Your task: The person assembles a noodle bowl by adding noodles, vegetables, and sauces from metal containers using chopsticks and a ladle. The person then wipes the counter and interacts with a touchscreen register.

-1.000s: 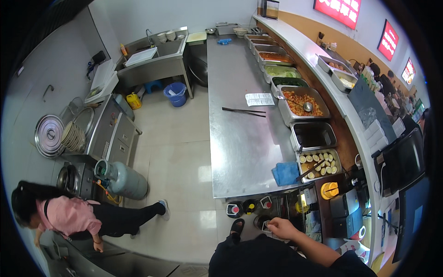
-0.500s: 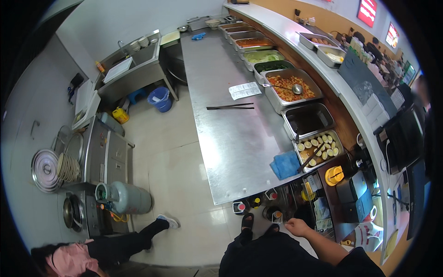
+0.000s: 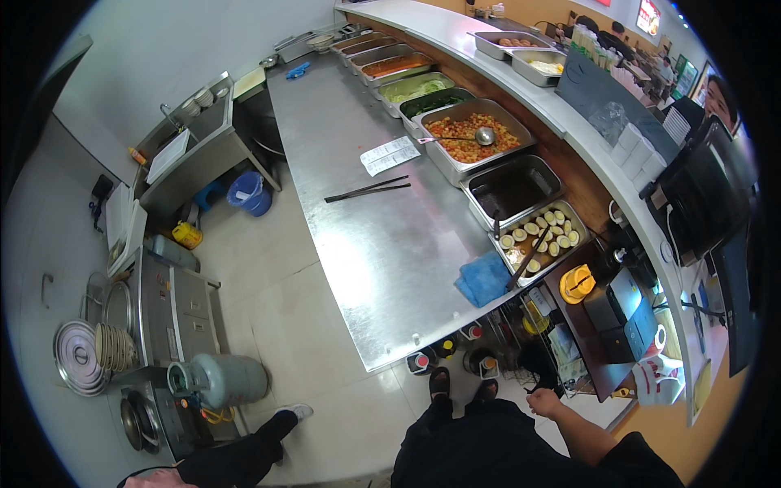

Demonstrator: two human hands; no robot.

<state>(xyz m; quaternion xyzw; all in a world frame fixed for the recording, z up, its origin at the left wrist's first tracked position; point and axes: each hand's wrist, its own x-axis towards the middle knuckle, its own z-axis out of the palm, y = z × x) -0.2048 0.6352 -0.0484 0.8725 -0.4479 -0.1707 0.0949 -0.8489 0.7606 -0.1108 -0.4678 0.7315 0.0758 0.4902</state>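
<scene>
My right hand hangs low at my right side, next to the wire shelf under the counter. Its fingers are curled together, and whatever they may hold is too small to make out. My left hand is out of view. Bottles with red caps stand on the floor under the near end of the steel table. Above them lies a blue cloth on the table corner, beside a steel tray of halved eggs with dark tongs or chopsticks resting across it.
Black chopsticks and a paper slip lie on the table. Food pans, one with diced vegetables and a ladle, line its right side. A gas cylinder lies at lower left, near a person's leg. A monitor stands at right.
My view has turned, so the table and pans sit further left. My right hand is slightly further right, still curled. The person at lower left has slipped mostly out of the picture.
</scene>
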